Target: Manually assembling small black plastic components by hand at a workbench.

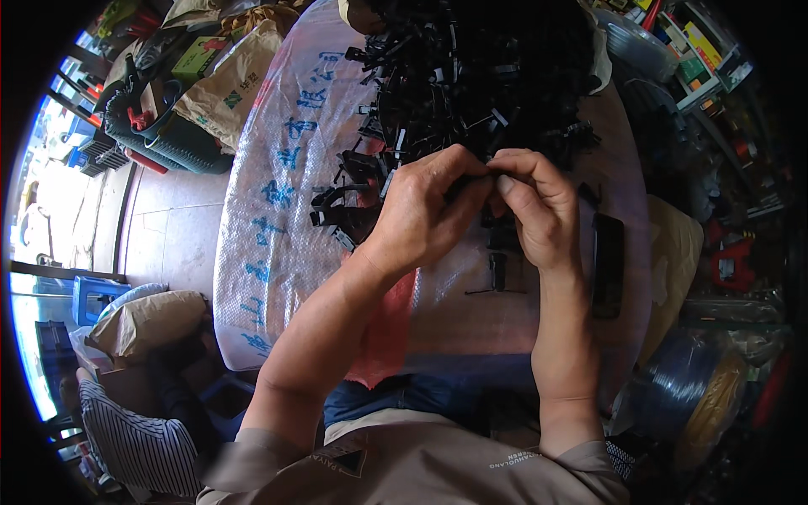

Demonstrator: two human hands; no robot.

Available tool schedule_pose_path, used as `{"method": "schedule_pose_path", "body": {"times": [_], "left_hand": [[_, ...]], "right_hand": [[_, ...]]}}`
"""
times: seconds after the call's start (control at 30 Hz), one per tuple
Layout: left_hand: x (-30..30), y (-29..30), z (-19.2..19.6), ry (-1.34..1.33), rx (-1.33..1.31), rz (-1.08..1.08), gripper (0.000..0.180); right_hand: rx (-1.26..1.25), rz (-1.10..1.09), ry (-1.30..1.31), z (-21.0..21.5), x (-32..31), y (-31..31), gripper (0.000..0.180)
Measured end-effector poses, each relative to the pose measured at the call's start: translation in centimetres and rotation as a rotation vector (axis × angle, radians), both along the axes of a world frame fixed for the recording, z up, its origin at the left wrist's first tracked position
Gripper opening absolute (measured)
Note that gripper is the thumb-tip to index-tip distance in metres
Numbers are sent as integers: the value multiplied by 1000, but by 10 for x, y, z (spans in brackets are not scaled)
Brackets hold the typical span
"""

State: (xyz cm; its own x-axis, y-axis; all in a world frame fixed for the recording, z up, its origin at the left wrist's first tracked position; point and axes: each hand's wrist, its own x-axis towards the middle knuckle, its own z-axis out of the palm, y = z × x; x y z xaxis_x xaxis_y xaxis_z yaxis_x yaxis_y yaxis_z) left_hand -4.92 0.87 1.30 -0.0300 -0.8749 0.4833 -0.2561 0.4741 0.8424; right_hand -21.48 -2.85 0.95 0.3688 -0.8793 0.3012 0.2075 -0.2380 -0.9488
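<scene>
Both of my hands meet at the near edge of a large heap of small black plastic parts (471,76). My left hand (429,202) is closed, thumb and forefinger pinched on a small dark piece that the fingers mostly hide. Against it, my right hand (539,202) is pinched too, its thumb and fingertips at the same piece. What kind of piece it is, I cannot make out. Loose black parts (345,206) lie beside my left wrist. Another black part (497,271) rests on the table below my right hand.
A white woven plastic sheet (278,236) with blue writing covers the table. A dark phone-like slab (608,265) lies at the right. Paper sacks (231,93) and a coiled dark hose (181,139) stand left. Wrapped spools (690,383) and a crowded shelf (703,50) are right.
</scene>
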Motion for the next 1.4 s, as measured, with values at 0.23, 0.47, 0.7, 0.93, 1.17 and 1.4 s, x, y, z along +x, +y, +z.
{"method": "schedule_pose_path", "body": {"times": [0.23,0.47,0.7,0.93,1.17,1.4], "left_hand": [[-7,0,-2,-26,-68,55,6],[-5,0,-3,66,4,43,6],[14,4,13,517,585,-294,25],[17,-2,10,43,373,-196,40],[21,1,11,-91,376,-138,45],[24,1,10,-95,355,-136,45]], "right_hand": [[-73,23,-15,-4,-2,-2,13],[-9,48,-23,2,0,0,16],[8,46,158,9,-9,3,14],[49,68,243,10,-10,-1,11],[91,152,219,7,-6,3,10],[90,153,189,4,-1,8,10]]}}
